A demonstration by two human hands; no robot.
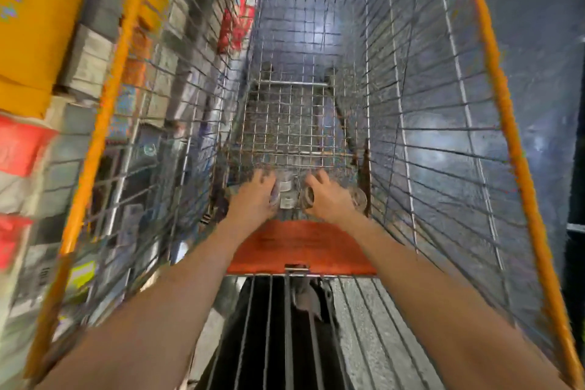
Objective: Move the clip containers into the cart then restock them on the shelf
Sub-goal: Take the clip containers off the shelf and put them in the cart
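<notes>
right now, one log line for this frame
stage: containers in cart | left hand: on clip containers | right hand: on containers | cart: beside shelf

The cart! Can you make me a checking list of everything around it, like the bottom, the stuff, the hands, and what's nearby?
Surface: wire floor of the cart, bare mesh ahead of the hands; orange flap at the near end.
Job's things: clear clip containers low at the near end, between both hands; the count is too blurred to tell.
Clutter: nothing seen.
Hands: left hand and right hand both reach down onto the containers; the fingers look curled round them, but blur hides the exact hold.
Cables: nothing seen.
Surroundings: shelf of stocked goods on the left beyond the wire wall; dark shiny floor on the right.
</notes>
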